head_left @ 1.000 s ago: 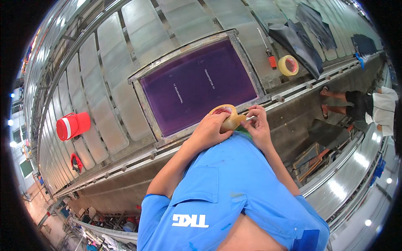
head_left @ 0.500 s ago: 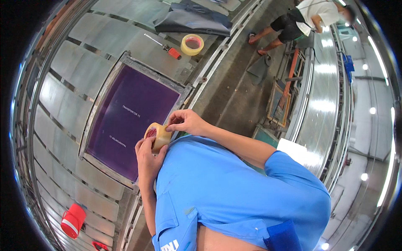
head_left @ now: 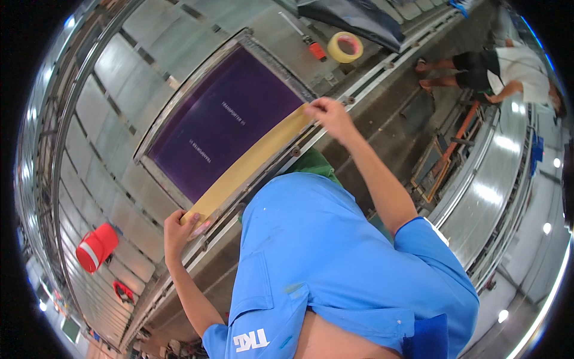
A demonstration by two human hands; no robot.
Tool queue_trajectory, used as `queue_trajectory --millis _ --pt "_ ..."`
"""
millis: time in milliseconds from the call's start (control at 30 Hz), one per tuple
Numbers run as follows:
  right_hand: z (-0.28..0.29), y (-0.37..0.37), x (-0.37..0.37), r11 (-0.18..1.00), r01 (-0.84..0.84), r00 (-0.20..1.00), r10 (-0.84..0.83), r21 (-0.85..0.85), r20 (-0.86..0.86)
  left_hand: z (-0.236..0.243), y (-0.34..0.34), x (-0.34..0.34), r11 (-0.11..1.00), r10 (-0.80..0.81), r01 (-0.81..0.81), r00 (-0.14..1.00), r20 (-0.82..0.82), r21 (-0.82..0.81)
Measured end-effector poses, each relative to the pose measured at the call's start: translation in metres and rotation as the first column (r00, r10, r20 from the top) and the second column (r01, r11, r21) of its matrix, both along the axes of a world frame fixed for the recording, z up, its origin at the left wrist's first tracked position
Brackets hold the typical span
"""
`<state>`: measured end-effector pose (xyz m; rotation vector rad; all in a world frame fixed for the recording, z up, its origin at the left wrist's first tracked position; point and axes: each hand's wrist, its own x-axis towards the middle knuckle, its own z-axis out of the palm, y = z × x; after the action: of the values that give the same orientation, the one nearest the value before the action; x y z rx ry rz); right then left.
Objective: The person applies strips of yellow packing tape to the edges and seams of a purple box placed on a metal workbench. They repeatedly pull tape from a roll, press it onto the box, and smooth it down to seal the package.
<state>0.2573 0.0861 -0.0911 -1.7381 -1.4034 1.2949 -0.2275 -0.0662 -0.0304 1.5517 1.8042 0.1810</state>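
A long strip of tan tape (head_left: 251,157) stretches along the near edge of a framed purple screen (head_left: 224,116). My left hand (head_left: 179,230) grips the tape roll (head_left: 197,224), mostly hidden by my fingers, at the screen's lower-left corner. My right hand (head_left: 326,116) pinches the strip's other end by the screen's right corner. Beyond that corner lie a yellow tape roll (head_left: 345,47) and a screwdriver (head_left: 314,48) with a red and black handle.
The screen rests on slatted metal platens (head_left: 119,119) beside a metal rail (head_left: 382,75). A dark folded sheet (head_left: 353,18) lies above. A red cooler (head_left: 95,245) sits left. A co-worker (head_left: 514,72) stands at right near leaning frames (head_left: 442,161) and another metal track (head_left: 490,191).
My hands have moved apart from being together on the roll, pulling out a long strip along the screen's near edge. The head view has also turned.
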Motion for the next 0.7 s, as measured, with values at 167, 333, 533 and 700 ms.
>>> queue_trajectory --millis 167,333,533,700 --pt "-0.033 0.044 0.025 0.989 0.001 1.000 0.003 -0.145 0.022 -0.007 -0.040 -0.056 0.971 0.207 -0.207 0.978 -0.009 -0.123" --pt "-0.042 0.041 0.011 0.998 -0.061 0.927 0.055 0.004 0.370 0.003 -0.034 -0.032 0.953 0.241 -0.264 0.958 -0.157 -0.150" --pt "-0.039 0.030 0.010 0.995 -0.073 0.888 0.031 0.074 0.458 -0.019 -0.033 -0.021 0.988 0.135 -0.152 0.942 -0.309 -0.035" --pt "-0.047 0.036 0.014 0.999 -0.033 0.920 0.039 -0.022 0.391 -0.027 -0.025 -0.020 0.973 0.141 -0.194 0.926 -0.350 -0.121"
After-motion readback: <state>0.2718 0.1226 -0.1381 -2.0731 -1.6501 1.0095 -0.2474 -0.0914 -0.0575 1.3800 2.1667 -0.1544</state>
